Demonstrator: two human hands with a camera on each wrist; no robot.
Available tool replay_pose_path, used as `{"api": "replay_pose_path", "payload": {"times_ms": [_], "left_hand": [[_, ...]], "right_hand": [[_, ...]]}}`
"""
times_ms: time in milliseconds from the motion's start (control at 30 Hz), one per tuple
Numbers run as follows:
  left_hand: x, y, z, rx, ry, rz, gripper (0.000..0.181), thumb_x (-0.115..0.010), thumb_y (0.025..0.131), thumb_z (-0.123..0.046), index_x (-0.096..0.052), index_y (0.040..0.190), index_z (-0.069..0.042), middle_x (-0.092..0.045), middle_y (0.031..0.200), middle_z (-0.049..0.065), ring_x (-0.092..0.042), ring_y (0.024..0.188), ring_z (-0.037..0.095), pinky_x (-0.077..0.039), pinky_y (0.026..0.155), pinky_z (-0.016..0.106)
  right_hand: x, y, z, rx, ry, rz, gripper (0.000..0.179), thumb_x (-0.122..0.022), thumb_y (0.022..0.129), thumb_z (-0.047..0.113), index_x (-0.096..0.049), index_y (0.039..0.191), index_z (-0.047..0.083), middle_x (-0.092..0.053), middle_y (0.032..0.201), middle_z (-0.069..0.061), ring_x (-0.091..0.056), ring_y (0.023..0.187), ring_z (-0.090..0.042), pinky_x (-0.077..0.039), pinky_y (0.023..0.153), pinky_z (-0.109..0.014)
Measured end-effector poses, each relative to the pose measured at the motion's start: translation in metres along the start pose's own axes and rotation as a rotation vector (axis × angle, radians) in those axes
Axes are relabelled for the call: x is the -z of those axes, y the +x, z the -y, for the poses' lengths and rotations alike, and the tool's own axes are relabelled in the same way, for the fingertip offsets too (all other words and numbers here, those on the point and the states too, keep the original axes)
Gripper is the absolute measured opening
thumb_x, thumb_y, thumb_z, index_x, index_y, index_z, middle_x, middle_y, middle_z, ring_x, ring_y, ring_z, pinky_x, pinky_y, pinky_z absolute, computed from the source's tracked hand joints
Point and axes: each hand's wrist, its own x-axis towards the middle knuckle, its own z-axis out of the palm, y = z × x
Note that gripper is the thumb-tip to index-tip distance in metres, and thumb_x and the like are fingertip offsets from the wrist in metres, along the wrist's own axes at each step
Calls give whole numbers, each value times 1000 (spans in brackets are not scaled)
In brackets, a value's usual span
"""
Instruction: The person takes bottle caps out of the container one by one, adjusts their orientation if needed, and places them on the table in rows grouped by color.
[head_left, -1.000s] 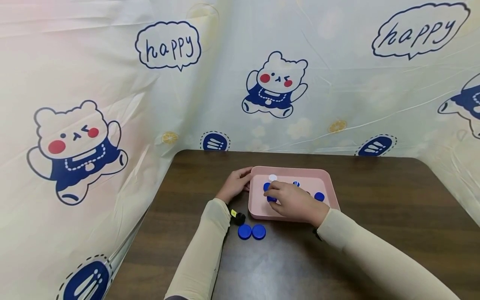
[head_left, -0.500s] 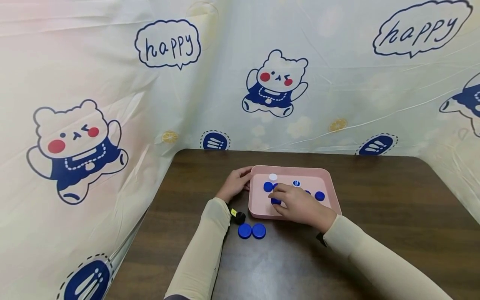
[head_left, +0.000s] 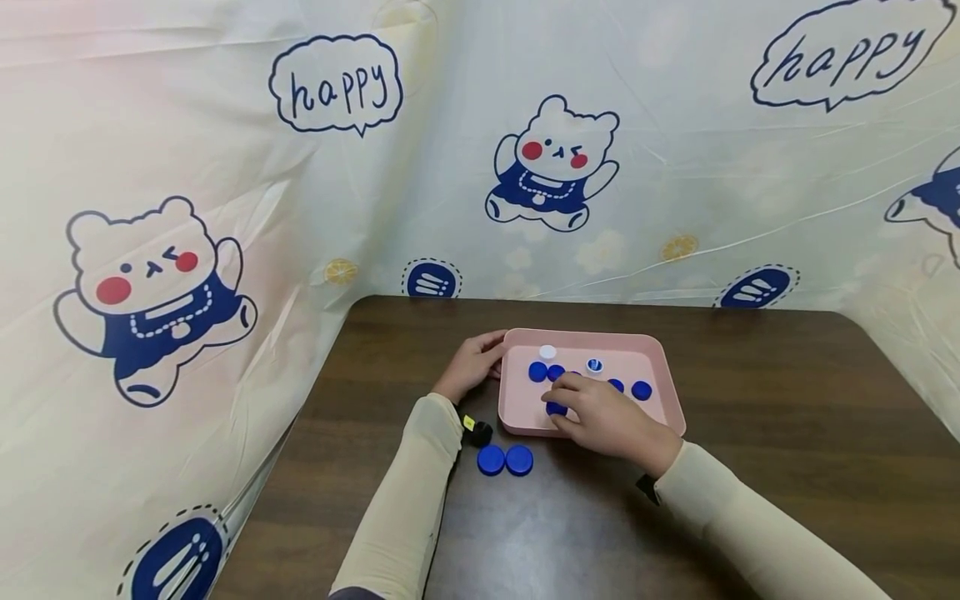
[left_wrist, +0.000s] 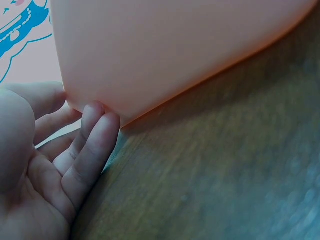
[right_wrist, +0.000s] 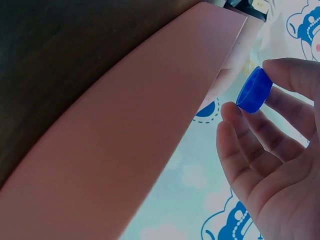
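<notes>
My left hand (head_left: pixel 471 365) holds the far left corner of a pink tray (head_left: pixel 516 410). In the left wrist view, the thumb and fingers of that hand (left_wrist: pixel 60 170) meet at the tray's corner (left_wrist: pixel 115 60). Over the tray's near half, my right hand (head_left: pixel 603 414) pinches a blue bottle cap (right_wrist: pixel 255 91) between thumb and fingertips. Inside the tray lie more blue caps (head_left: pixel 537 372), a white cap (head_left: pixel 547 352) at the back, and a white cap with a blue print (head_left: pixel 594 366). My right fingers partly hide one blue cap.
Two larger blue caps (head_left: pixel 491 460) sit side by side on the brown table (head_left: pixel 360 467), in front of the tray. A black wrist device (head_left: pixel 477 434) with a yellow label is at my left cuff. Printed cloth (head_left: pixel 450 167) hangs behind the table.
My right hand has shifted a little right and nearer with the blue cap in its fingers, uncovering blue caps on the tray's left side. The left hand has stayed at the corner.
</notes>
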Motion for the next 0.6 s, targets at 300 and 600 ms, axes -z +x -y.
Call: {"api": "replay_pose_path", "payload": {"times_ms": [300, 600], "left_hand": [[-1, 0, -3, 7, 3, -6, 39, -57, 100, -25, -56, 139, -18, -65, 104, 8, -64, 75, 24, -57, 67, 34], [-1, 0, -3, 24, 28, -11, 39, -56, 100, -25, -56, 139, -19, -64, 106, 7, -64, 77, 24, -57, 67, 33]], "right_hand": [[-3, -10, 4, 13, 42, -18, 29, -72, 88, 24, -71, 115, 13, -62, 109, 1, -59, 92, -12, -54, 83, -32], [-12, -19, 5, 32, 92, -59, 29, -73, 88, 22, -71, 115, 12, -61, 106, 2, -59, 87, -9, -55, 80, -29]]}}
